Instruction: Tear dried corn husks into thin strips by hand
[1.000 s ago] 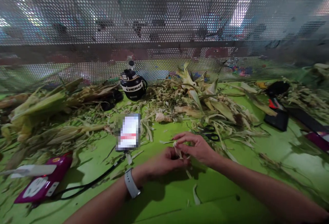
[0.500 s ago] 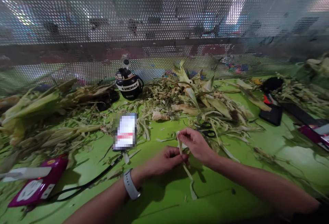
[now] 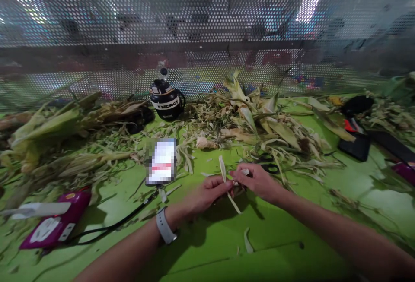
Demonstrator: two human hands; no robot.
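Note:
My left hand [image 3: 207,194] pinches a thin pale corn husk strip [image 3: 223,169] between thumb and fingers, and the strip sticks out above and below the grip. Close beside it, my right hand [image 3: 261,183] has its fingers closed on another whitish piece of husk [image 3: 245,172]. The fingertips of both hands nearly meet. Black-handled scissors [image 3: 271,168] lie just behind my right hand, partly hidden by husks. A short curled husk scrap [image 3: 248,242] rests on the green table [image 3: 279,254] below my hands.
A heap of dry corn husks [image 3: 282,133] lies behind my hands, and more husks [image 3: 48,128] at left. A phone [image 3: 164,161], a purple device [image 3: 56,223] with a cable [image 3: 125,219], and a black "ENERGY" jug [image 3: 167,102] stand around. A perforated metal screen [image 3: 201,27] closes the back.
The long husk strip has been parted: its lower end now lies on the table. My right hand has moved down and right, off the strip's top. The view has shifted slightly.

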